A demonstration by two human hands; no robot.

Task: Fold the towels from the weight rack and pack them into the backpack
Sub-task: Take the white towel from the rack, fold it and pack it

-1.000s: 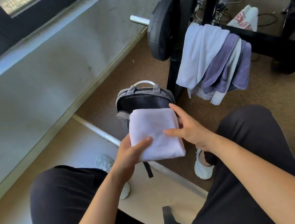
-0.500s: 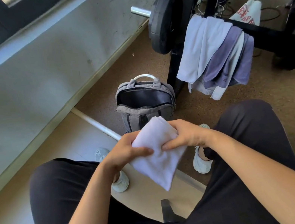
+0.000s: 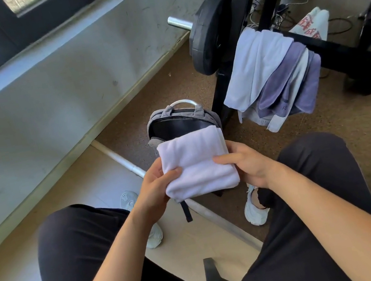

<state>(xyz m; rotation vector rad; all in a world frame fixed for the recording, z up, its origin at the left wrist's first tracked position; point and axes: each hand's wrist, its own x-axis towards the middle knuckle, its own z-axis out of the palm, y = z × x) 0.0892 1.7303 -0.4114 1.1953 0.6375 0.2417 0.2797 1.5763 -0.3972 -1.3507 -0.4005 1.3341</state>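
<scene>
Folded towel (image 3: 196,160) pinched between both hands' fingers (image 3: 223,158).

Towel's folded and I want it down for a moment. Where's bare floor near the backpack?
Free: brown floor between the backpack and the wall, and right of the rack's hanging towels. Crowded: between the backpack and the rack post, and below the folded towel, where the shoes sit.

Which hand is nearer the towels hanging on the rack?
The right hand. It grips the folded towel on the side toward the hanging towels; the left hand grips the far side.
</scene>
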